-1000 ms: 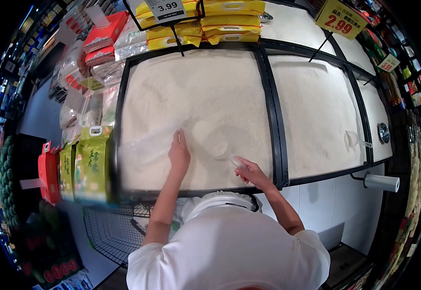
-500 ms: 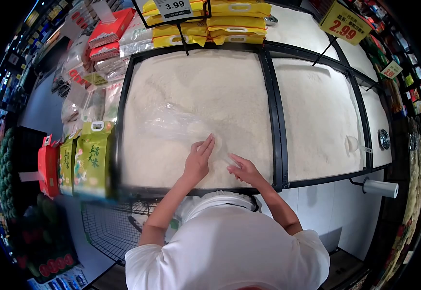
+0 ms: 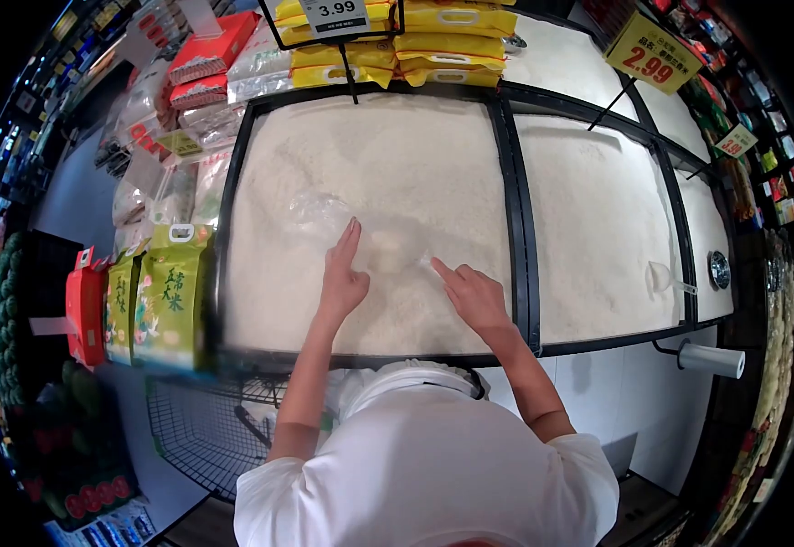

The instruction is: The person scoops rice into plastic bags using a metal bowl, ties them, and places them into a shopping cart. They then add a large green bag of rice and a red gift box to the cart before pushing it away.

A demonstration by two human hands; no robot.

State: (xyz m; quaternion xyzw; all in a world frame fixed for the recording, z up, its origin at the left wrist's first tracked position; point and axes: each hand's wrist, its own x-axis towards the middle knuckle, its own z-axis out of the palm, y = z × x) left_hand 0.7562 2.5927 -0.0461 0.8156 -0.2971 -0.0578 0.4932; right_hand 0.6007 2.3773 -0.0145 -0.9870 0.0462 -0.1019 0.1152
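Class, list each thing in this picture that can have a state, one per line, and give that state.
Clear bag, crumpled, over the grain
Left hand, fingers extended, beside the bag
Right hand, index finger extended; what it grips is unclear
Grain, loose, spread across the bin
White scoop, lying down, unheld
Green bags, upright
Yellow bags, stacked flat
Roll, mounted sideways

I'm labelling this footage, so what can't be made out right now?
All in the head view:
Right hand: any grip is hidden beneath it.
Pale filling: too fine to identify.
Clear bag: opening blends into the filling.
3.99 sign: top cut off by upper edge.
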